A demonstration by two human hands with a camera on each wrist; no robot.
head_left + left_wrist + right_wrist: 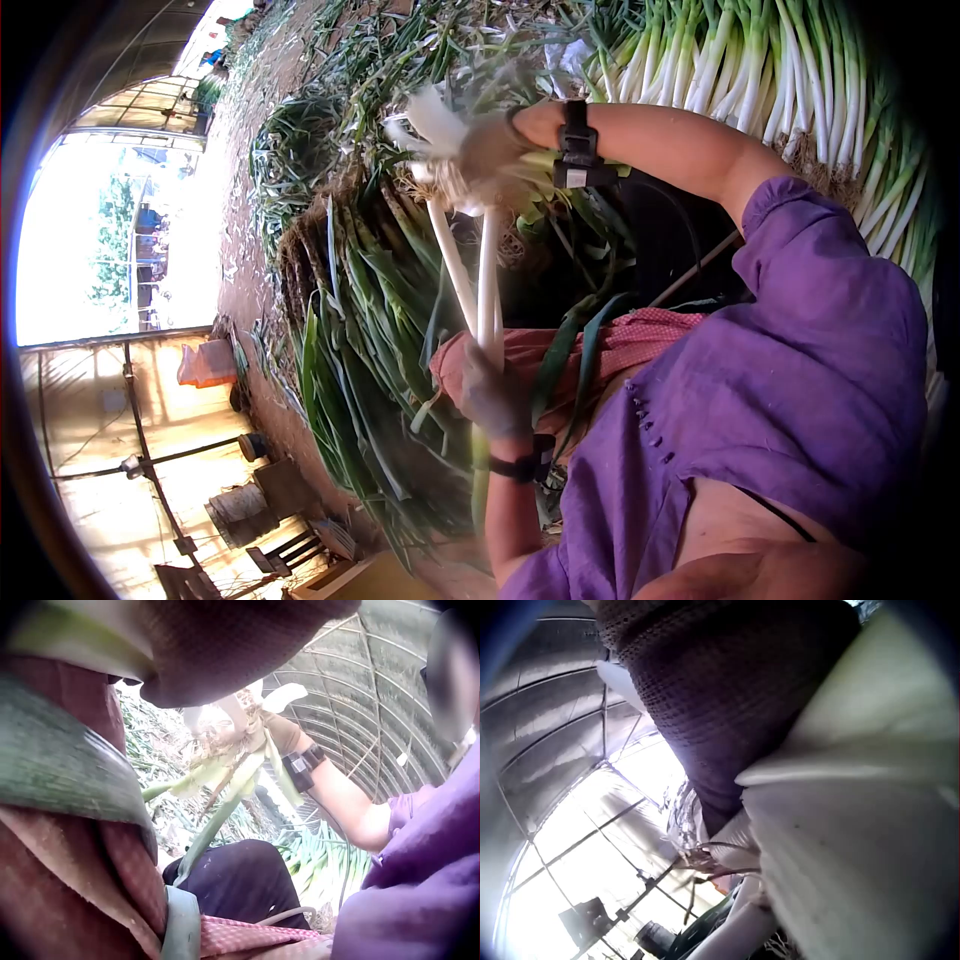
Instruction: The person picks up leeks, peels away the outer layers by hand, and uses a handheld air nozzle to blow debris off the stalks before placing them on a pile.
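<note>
Slender white onion stalks spanned both hands. Gloved left hand clenched their shafts; gloved right hand, motion-blurred, grasped loose pale leaf sheaths. Judged risk: hard sideways tugging could snap shafts; a weak left grip, slippage.

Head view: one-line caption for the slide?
Left hand grips white stalks; right hand, blurred, is among pale leaves, with green-topped stalks heaped alongside.

At the head view's upper right lay long white-and-green stalks; left of centre, a dark-green leafy heap lay below green leaf litter, right of a yellowish translucent wall.
</note>
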